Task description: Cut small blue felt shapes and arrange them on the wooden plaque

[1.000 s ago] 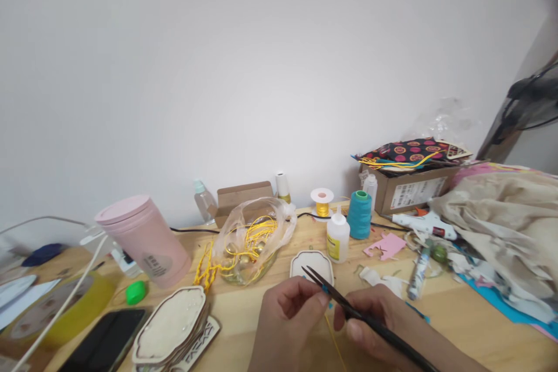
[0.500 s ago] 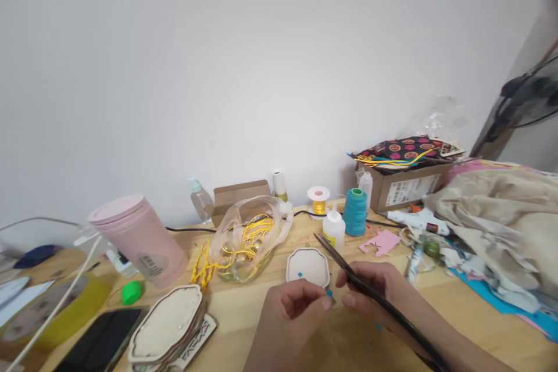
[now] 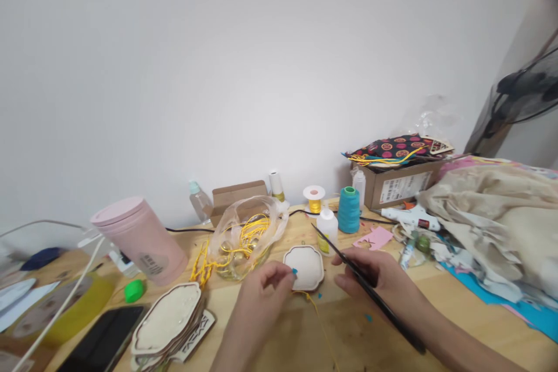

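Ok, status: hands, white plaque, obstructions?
Right hand: long black tool. Left hand: at plaque, blue scrap by fingertips. Plaque flat on table. White bottle close behind.

I can read no words, brands or numbers here. The white printed label (image 3: 404, 188) on the brown cardboard box (image 3: 371, 187), the grey label (image 3: 153, 263) on the pink lidded tumbler (image 3: 135, 232) and the yellow label (image 3: 323, 243) on the white plastic squeeze bottle (image 3: 328, 224) all look too blurred to me.

Left fingers (image 3: 279, 271) pinch a blue scrap (image 3: 295, 271); right fingers (image 3: 358, 256) hold tweezers (image 3: 375, 297).
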`<state>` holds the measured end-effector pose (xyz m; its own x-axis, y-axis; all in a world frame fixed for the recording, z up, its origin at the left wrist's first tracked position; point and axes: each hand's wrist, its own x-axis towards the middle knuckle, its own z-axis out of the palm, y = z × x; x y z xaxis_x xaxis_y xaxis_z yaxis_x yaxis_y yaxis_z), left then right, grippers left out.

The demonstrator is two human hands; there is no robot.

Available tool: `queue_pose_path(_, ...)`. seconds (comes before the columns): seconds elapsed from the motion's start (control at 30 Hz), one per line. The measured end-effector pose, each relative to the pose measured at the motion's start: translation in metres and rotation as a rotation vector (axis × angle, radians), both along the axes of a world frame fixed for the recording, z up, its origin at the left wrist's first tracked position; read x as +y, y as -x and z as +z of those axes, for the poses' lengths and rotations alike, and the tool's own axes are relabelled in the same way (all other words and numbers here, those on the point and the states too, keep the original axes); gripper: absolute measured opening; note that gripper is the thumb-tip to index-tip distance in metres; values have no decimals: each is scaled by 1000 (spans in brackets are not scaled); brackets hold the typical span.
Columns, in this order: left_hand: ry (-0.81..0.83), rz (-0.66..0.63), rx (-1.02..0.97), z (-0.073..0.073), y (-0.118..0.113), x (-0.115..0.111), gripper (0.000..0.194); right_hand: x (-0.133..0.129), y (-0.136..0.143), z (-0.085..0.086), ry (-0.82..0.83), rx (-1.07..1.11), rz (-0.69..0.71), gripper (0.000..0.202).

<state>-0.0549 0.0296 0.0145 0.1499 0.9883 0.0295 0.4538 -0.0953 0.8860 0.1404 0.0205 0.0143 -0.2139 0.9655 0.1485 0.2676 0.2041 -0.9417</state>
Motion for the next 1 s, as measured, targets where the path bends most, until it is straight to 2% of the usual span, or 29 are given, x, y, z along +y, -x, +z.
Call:
queue_pose_path(0.13, -78, 8, 205, -3, 5, 6, 17, 0, -2, 5, -4, -28, -19, 17)
queue_pose_path(0.27, -130, -37, 376, -4, -4, 8, 17, -2, -2, 5, -75, -72, 1, 10)
queue_pose_path(0.4, -109, -99, 481, -1, -11, 13, 17, -2, -2, -1, -113, -86, -7, 8)
queue_pose_path(0.6, -90, -152, 581, 6, -21, 26, 17, -2, -3, -4, -114, -93, -11, 9)
queue_pose_path(0.83, -68, -57, 681, 12, -30, 35, 14, -3, -5, -1, -136, -99, -28, 10)
queue_pose_path(1.0, -80, -52, 631, 30, -18, 27, 11, -4, -7, 10, -132, 112, -76, 11)
